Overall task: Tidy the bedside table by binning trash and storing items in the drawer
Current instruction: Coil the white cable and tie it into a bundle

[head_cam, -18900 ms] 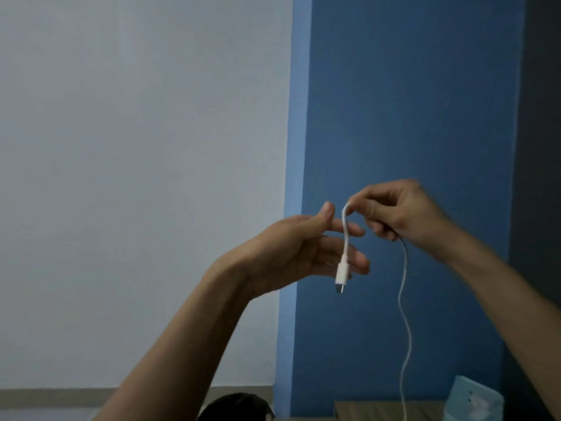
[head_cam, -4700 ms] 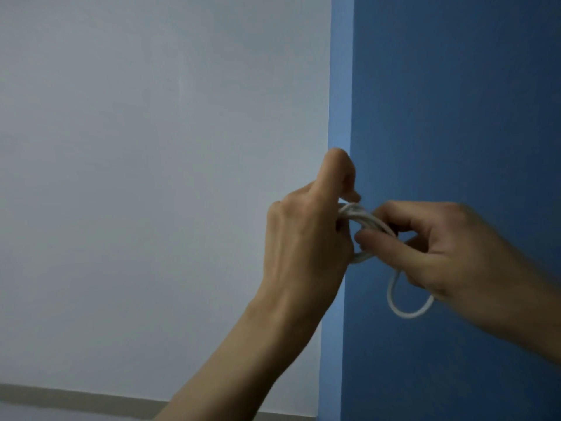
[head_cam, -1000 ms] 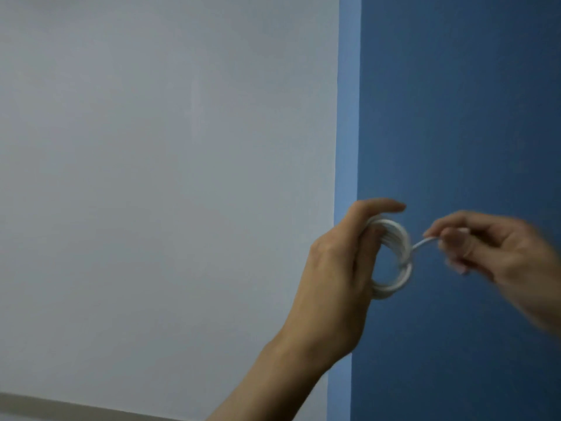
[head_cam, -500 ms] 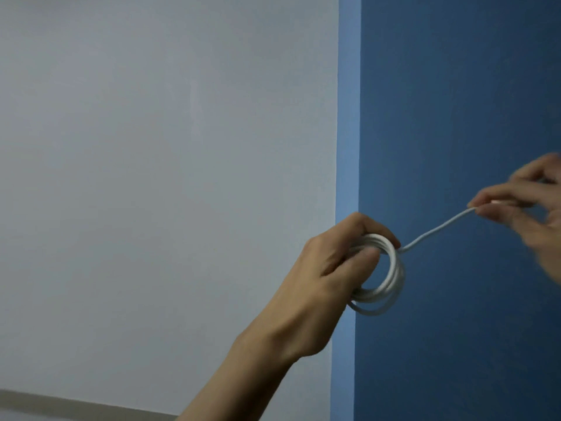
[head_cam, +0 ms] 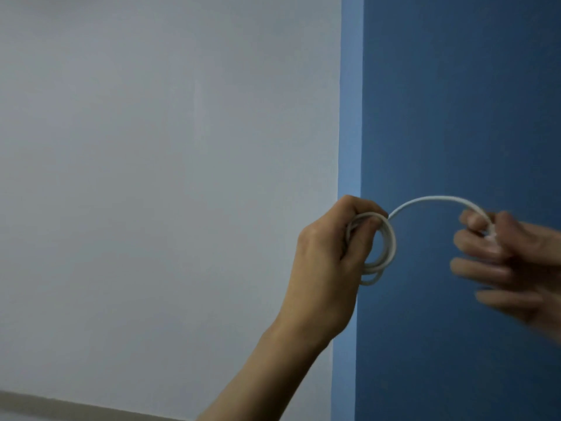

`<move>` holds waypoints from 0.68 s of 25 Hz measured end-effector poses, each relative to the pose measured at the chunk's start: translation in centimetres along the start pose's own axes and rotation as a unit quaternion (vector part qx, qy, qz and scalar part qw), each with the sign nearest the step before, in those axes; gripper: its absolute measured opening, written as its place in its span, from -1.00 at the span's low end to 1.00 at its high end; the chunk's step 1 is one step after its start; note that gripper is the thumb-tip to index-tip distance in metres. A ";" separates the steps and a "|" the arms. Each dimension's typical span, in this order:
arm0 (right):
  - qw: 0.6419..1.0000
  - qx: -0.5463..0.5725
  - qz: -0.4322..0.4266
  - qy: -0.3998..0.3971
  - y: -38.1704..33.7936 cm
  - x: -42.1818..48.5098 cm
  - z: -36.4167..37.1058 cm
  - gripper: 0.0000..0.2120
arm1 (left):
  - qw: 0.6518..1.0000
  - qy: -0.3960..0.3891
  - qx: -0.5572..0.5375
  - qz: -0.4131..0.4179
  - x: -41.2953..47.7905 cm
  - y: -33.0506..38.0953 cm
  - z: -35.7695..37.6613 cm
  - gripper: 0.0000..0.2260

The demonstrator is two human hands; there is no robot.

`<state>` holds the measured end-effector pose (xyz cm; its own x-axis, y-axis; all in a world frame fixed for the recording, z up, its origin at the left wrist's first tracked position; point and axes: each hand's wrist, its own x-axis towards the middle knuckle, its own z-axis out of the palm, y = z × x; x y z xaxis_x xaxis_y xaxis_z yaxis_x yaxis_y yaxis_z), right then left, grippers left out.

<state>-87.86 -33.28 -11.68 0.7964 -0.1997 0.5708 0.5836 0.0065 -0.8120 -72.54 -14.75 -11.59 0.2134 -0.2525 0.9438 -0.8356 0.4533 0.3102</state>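
A white charging cable (head_cam: 437, 199) is wound into a small coil (head_cam: 385, 253) held up in front of the wall. My left hand (head_cam: 328, 262) grips the coil between thumb and fingers. The cable's free end arcs up and to the right into my right hand (head_cam: 510, 253), which pinches it near the plug; that hand is blurred by motion. The bedside table, its drawer and any bin are out of view.
A white wall (head_cam: 167, 177) fills the left and a dark blue wall (head_cam: 470, 101) the right, with a lighter blue corner strip (head_cam: 350, 117) between them. A pale skirting band (head_cam: 45, 405) runs along the bottom left.
My right hand has come down and back toward the coil, bending the taut free end into an arc. My left hand holds the coil in nearly the same place.
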 end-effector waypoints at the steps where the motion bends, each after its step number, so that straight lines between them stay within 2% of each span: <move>1: 0.998 -0.011 -0.024 0.049 0.6 -0.1 1.3 -0.55 | 1.000 0.004 0.004 0.005 0.0 0.0 0.2 -0.89; 2: 0.995 -0.047 -0.070 0.051 1.0 0.1 3.3 -0.63 | 1.000 0.003 0.009 0.010 0.0 0.2 0.5 -0.90; 3: 0.994 -0.048 -0.097 -0.025 1.7 1.3 4.6 -0.63 | 1.000 -0.001 0.017 0.016 0.0 0.4 0.7 -0.90; 4: 0.988 -0.066 -0.135 -0.017 1.9 1.3 6.0 -0.61 | 0.999 -0.008 0.029 0.024 0.0 0.6 1.0 -0.90; 5: 0.976 -0.128 -0.174 0.035 1.9 1.3 7.3 -0.56 | 0.999 -0.017 0.041 0.031 -0.1 0.8 1.2 -0.91; 7: 0.947 -0.207 -0.238 0.055 1.9 1.2 8.6 -0.54 | 0.997 -0.034 0.050 0.038 -0.2 1.1 1.5 -0.90; 10: 0.879 -0.349 -0.312 0.093 2.1 1.3 8.6 -0.60 | 0.998 -0.041 0.040 0.028 -0.2 1.1 1.7 -0.88; 13: 0.860 -0.373 -0.326 0.127 2.8 1.1 9.0 -0.70 | 0.999 -0.028 0.038 0.012 -0.3 0.9 1.6 -0.86; 17: 0.862 -0.325 -0.336 0.197 3.9 1.2 9.1 -0.67 | 0.999 -0.033 0.032 0.012 -0.4 0.8 1.9 -0.86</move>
<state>-83.19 -24.59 -13.06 0.1228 -0.2626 0.9571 0.5779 -0.7651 -0.2841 -74.28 -15.93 -11.92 0.1613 -0.2994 0.9404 -0.8714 0.4041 0.2782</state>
